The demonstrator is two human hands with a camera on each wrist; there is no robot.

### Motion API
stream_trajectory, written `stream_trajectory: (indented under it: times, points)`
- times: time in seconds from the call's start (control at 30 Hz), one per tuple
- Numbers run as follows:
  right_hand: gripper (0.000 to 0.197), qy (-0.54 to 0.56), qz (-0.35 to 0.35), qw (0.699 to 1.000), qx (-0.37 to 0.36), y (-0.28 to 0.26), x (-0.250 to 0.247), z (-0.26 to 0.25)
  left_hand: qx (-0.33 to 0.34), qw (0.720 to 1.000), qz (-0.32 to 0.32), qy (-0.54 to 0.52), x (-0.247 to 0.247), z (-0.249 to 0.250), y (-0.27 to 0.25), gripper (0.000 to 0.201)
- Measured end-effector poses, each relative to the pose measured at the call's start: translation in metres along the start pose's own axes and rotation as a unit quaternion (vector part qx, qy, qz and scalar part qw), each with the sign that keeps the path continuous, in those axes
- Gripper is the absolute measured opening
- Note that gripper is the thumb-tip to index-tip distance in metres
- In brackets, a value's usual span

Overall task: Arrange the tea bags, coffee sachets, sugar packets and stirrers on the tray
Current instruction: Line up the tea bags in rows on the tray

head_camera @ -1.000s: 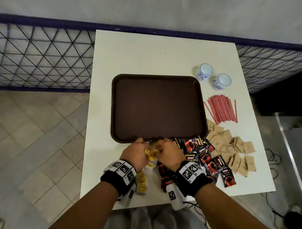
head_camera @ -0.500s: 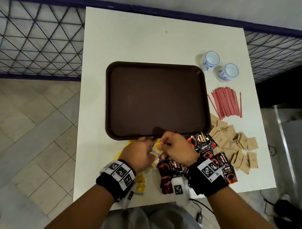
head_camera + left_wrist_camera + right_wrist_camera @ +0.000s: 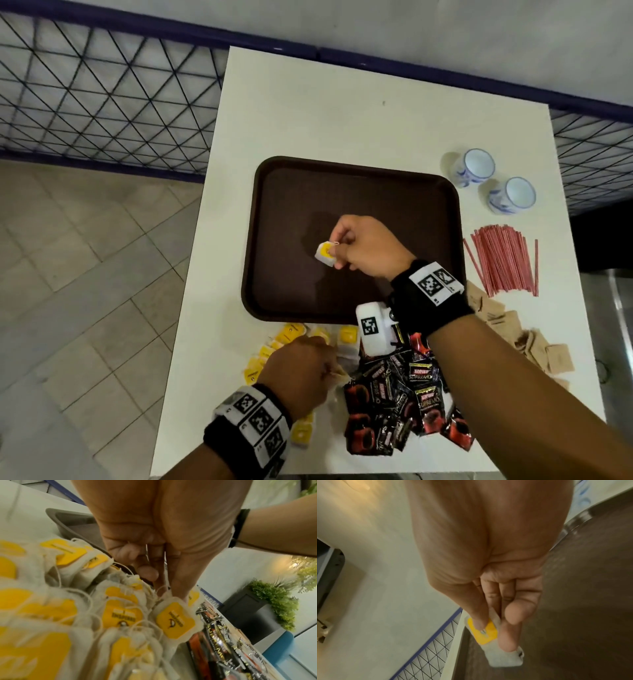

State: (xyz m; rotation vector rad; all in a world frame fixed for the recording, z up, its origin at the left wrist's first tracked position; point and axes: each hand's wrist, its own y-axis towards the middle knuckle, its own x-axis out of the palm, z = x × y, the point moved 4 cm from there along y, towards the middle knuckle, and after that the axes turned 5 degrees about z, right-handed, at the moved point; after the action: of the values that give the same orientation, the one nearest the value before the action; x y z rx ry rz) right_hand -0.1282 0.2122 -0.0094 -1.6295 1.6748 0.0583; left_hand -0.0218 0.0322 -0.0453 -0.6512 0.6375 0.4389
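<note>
My right hand (image 3: 342,250) hovers over the middle of the brown tray (image 3: 428,212) and pinches a white tea bag with a yellow tag (image 3: 324,253), seen close up as the tea bag (image 3: 489,635) between thumb and fingers. My left hand (image 3: 301,363) stays on the pile of yellow-tagged tea bags (image 3: 291,334) in front of the tray; its fingertips (image 3: 178,595) pinch the edge of one tea bag (image 3: 176,620). Black and red coffee sachets (image 3: 407,394), brown sugar packets (image 3: 534,342) and red stirrers (image 3: 503,260) lie on the table to the right.
Two white and blue cups (image 3: 474,168) stand at the back right of the white table (image 3: 342,102). A blue mesh railing (image 3: 102,102) runs behind and to the left. A tiled floor lies below on the left.
My right hand has lifted a tea bag from the pile and carried it forward over the tray. The left hand has stayed at the pile.
</note>
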Motion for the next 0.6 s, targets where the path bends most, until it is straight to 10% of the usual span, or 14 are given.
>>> stream_trajectory:
  times: [0.6]
  points:
    - [0.018,-0.081,-0.015,0.996,-0.032,0.102,0.018,-0.039,0.006,0.969,0.129,-0.209,-0.075,-0.030,-0.004,0.008]
